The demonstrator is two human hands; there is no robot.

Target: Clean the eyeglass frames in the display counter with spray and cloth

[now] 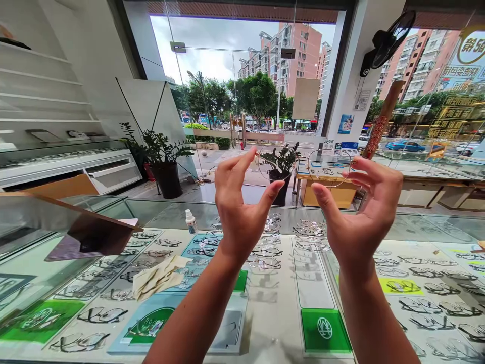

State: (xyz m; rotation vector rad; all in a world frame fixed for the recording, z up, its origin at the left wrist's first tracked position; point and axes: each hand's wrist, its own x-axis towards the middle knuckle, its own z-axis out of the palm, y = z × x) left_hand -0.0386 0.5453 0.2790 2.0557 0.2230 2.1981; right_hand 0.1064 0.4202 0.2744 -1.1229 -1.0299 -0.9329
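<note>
Up above the glass counter, a pair of thin-rimmed eyeglasses [329,185] is held out between my two hands. My left hand [246,197] grips the left end of the frame with its fingers, the thumb raised beneath the left lens. At the right end, my right hand [359,207] pinches the frame near the hinge, its thumb below the right lens. The lenses look clear, with the street and a potted plant visible through them. The temples are mostly hidden by my fingers. Below my left forearm lies a crumpled beige cloth [159,277].
Rows of eyeglasses [102,314] fill the glass display counter [273,323]. A small white bottle [191,221] stands on its top. A brown-framed mirror or board [102,227] leans at left. Beyond are potted plants [166,162], a wooden-fronted table [322,194] and a wall fan [390,43].
</note>
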